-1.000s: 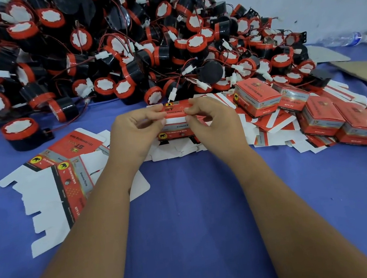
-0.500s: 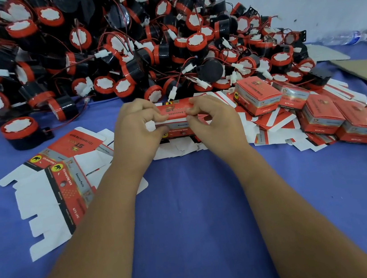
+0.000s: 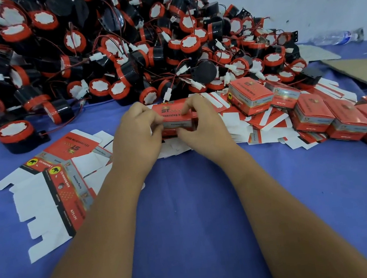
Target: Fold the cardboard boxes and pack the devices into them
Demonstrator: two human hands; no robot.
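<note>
Fingers [image 3: 152, 124] of both hands now curl tighter round the box [image 3: 175, 120], held just above the worktop [image 3: 198, 207] before the device pile [image 3: 120, 54], its flat blank squeezed into shape, so folding seems nearly done.

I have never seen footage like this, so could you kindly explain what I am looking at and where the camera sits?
There is no machine here: a person wears a camera on the head, looking down at both bare hands. The left hand and right hand grip a red box between them, fingers curled round it. On the blue cloth lie a heap of black-and-red devices, flat boxes to the left, and closed boxes to the right.
</note>
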